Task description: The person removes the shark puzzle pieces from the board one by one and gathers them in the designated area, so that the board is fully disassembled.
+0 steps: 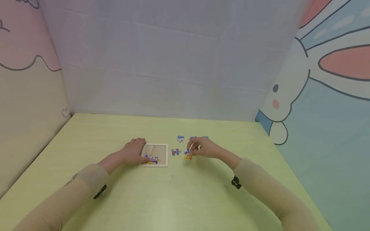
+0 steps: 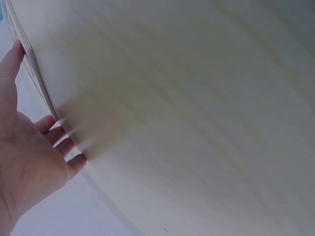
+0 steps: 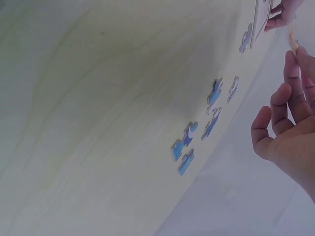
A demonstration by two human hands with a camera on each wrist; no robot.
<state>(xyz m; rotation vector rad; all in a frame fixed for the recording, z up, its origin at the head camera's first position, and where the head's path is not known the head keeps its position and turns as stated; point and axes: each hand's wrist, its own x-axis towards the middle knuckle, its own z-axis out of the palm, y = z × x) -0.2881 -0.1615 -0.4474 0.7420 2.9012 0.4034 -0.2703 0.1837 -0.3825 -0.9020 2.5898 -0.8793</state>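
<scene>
My left hand (image 1: 132, 151) rests at the left side of a shallow wooden puzzle tray (image 1: 167, 155). Its thumb lies over the tray while the other fingers reach along the outer edge, as the left wrist view also shows. Joined yellow and blue pieces (image 1: 155, 161) lie along the tray's near side, partly under the thumb. To the right of the tray, my right hand (image 1: 206, 147) pinches a yellow and blue puzzle piece (image 1: 188, 156) between thumb and forefinger, above the table. In the right wrist view that piece (image 3: 293, 39) shows edge-on at the fingertips.
Between tray and right hand lies a red and blue piece (image 1: 175, 152). Farther back are a blue and white piece (image 1: 180, 138) and others partly hidden behind the right hand. Several loose pieces (image 3: 215, 92) show in the right wrist view. A pale wall stands behind the table (image 1: 144, 199).
</scene>
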